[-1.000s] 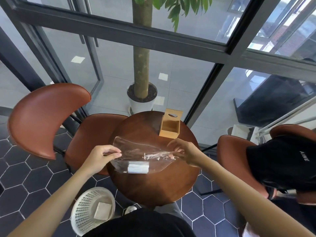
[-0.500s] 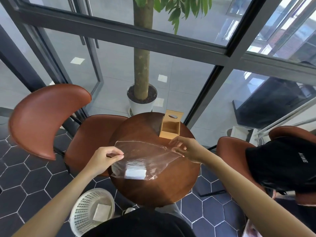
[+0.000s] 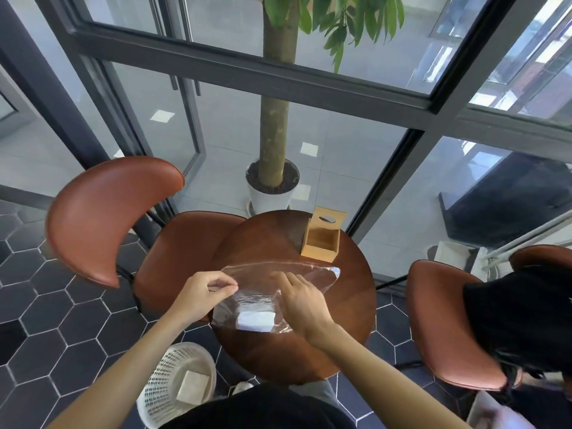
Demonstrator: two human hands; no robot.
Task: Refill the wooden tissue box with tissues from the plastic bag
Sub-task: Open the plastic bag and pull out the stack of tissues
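Round table [image 3: 346, 308], plastic bag [image 3: 266, 292] (tissues [image 3: 256, 321] inside) between pinching fingers [image 3: 230, 286].

We are seeing clear glossy crinkled plastic bag [image 3: 278, 289], white matt paper tissues [image 3: 256, 321] showing through; pale matt wooden tissue box [image 3: 322, 243]; dark polished wood table [image 3: 349, 305] reflecting light; smooth leather-look chair [image 3: 102, 212], left of frame.

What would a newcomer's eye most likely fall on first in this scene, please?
Probably the two hands at the middle: the left hand pinches the edge of a clear plastic bag over the round wooden table, while the right hand goes into it toward the white tissues. Behind them, the open wooden tissue box stands at the table's far edge.
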